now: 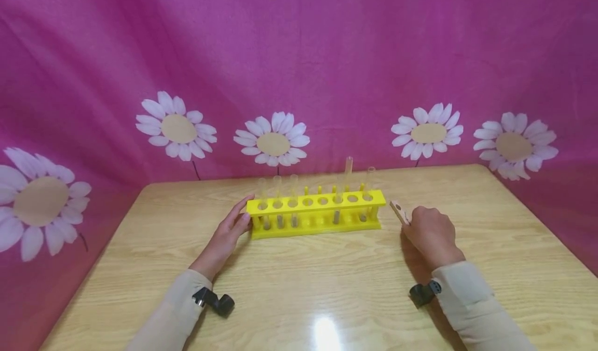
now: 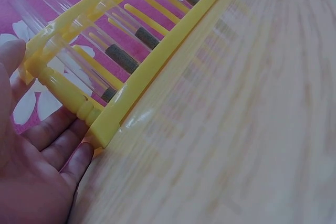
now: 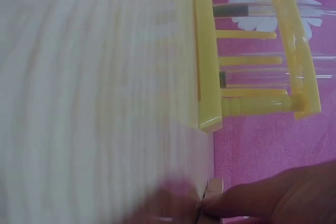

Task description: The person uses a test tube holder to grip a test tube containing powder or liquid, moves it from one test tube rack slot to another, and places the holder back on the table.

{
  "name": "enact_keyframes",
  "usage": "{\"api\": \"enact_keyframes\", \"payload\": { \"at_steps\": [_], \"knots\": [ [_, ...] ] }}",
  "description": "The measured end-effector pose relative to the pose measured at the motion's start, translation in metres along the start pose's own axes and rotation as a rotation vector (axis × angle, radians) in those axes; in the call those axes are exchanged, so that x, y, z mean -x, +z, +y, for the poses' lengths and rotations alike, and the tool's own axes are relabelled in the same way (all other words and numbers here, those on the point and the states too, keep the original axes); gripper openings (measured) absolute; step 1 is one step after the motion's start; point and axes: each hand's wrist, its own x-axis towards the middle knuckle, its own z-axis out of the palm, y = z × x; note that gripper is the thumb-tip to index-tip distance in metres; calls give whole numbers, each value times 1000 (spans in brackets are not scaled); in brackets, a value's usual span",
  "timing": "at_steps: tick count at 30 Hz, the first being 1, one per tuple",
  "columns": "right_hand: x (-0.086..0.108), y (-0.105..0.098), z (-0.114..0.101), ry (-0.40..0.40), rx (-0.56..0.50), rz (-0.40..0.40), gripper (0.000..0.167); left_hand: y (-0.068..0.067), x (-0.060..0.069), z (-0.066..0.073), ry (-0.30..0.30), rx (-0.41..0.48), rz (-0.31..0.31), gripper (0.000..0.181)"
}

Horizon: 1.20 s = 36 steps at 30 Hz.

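A yellow test tube rack [image 1: 317, 231] stands upright on the table. My left hand [image 1: 229, 231] holds its left end, and in the left wrist view the fingers [image 2: 58, 140] lie around the end post [image 2: 68, 95]. Several clear test tubes [image 1: 293, 182] stand in the rack's holes, some with dark grainy matter [image 2: 122, 59] at the bottom. One test tube [image 1: 349, 166] at the back rises higher, seemingly over a peg. Right of the rack, my right hand [image 1: 431, 234] grips a wooden test tube holder [image 1: 398, 212], whose tip is apart from the rack. Only part of the holder [image 3: 214, 187] shows in the right wrist view.
The light wood table [image 1: 289, 288] reaches back to a magenta cloth [image 1: 327, 70] printed with white flowers. Upright pegs [image 1: 320, 189] line the rack's back. Each sleeve carries a small black camera [image 1: 217, 302].
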Motion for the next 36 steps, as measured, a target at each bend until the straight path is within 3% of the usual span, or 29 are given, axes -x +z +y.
{"api": "enact_keyframes", "payload": {
  "at_steps": [13,24,31,36],
  "knots": [
    [3,-7,9,12,-66,-41,24,2,1,-2,4,-13,5,53],
    [2,-19,4,-11,-101,0,23,2,0,-2,11,-25,4,55],
    [5,-29,0,-48,-127,88,22,1,0,-2,13,-16,7,54],
    [7,-35,-3,-28,-137,94,23,1,-1,-2,10,-18,6,55]
  ]
}}
